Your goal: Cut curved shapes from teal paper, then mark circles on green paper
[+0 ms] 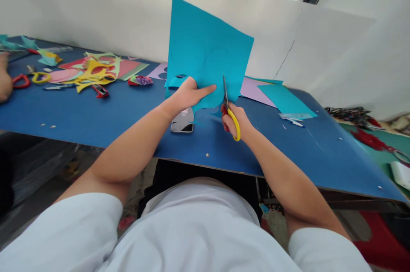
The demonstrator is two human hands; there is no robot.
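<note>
A large teal sheet of paper point(205, 45) stands upright before me, its lower edge cut in curves and faint round outlines drawn on it. My left hand point(191, 92) grips it near the lower left, thumb on the near face and the other fingers hidden. In my right hand point(236, 120) are scissors point(237, 127) with yellow handles, fingers through the loops. Their blades point up and lie against the paper, right of my left thumb. Below my left hand a phone point(182, 122) lies on the blue table point(128, 122), partly covered by the sheet.
Yellow paper scraps point(96, 73), a red-handled stapler point(100, 91) and a folded purple paper piece point(141, 80) lie to the left. Another person's arm point(4, 77) shows at the far left. On the right are teal sheets point(285, 99), a clear ruler point(296, 116) and a pen point(295, 123).
</note>
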